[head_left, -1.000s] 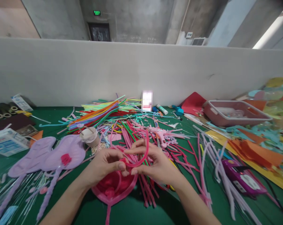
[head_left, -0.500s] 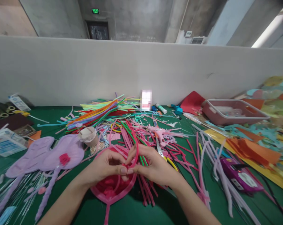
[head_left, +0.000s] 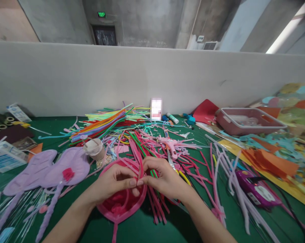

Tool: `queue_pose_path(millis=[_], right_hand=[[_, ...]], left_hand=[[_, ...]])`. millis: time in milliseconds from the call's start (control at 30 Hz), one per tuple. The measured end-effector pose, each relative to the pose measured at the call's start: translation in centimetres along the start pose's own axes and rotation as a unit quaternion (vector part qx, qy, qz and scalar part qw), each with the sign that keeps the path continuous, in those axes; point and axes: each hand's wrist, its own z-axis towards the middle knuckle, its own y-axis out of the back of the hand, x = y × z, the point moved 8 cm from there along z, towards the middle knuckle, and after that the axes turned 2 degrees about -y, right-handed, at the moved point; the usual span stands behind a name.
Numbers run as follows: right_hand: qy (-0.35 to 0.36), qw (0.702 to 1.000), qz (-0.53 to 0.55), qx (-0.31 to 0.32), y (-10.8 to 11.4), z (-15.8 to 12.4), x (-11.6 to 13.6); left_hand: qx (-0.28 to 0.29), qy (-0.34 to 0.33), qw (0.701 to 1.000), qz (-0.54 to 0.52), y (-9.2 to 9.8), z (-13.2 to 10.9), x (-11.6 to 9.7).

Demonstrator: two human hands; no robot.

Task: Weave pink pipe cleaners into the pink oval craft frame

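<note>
Forearms: both come in from the near edge of the counter (head_left: 147,233) and angle inward, so the two hands meet in front of the body.
Pink heart-shaped piece (head_left: 129,213): lies below the hands, its stalk pointing toward the person; the hands hide part of its upper half.
Pink stem (head_left: 141,169): raised above that piece, between the two hands, its upper length standing up from the fingertips.
Left hand (head_left: 113,182): grasps the stem's low part in a thumb-and-finger pinch, knuckles up, the other fingers curled beneath.
Right hand (head_left: 163,173): pinches the stem just beside the left thumb, back of the hand turned outward; the exact contact is hidden.
Handling it well: the left pinch should probably stay firm as an anchor while the right bends in small turns, close to that grip; a fuzzy stem would likely kink or spring back if pulled from its free length.
Cut stems (head_left: 157,209): spread under and beside the right hand.
Scissors (head_left: 184,178): beyond the right wrist.
Glue gun (head_left: 171,148): farther off, among pink scraps.
</note>
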Motion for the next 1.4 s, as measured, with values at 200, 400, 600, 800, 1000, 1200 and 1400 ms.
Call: queue_pose_path(millis=[200, 400, 600, 800, 1000, 1200, 1400], right_hand=[[-0.005, 1.000, -0.003, -0.029, 0.0, 0.0, -0.5], [0.030, 0.996, -0.085, -0.010, -0.3, 0.0, 0.0], [0.070, 0.986, -0.151, -0.017, -0.8, -0.3, 0.5], [-0.047, 0.995, -0.074, -0.057, -0.5, 0.2, -2.5], [-0.186, 0.963, 0.187, -0.051, -1.4, 0.3, -5.5], [-0.259, 0.889, 0.374, -0.051, -2.3, -0.4, -6.1], [-0.305, 0.839, 0.451, -0.003, -3.8, -0.7, -6.5]], left_hand=[[-0.034, -0.029, 0.993, 0.109, 0.8, 0.0, -1.0], [-0.052, -0.044, 0.991, 0.118, 1.4, 0.0, -0.9], [-0.050, -0.040, 0.987, 0.145, 0.9, 0.2, -0.8], [-0.131, -0.189, 0.851, 0.472, 0.0, -0.4, -3.1], [-0.178, -0.390, 0.581, 0.692, -2.7, -2.5, -4.2], [-0.185, -0.456, 0.520, 0.699, -3.5, -4.0, -4.5], [-0.179, -0.468, 0.556, 0.663, -2.8, -4.2, -3.8]])
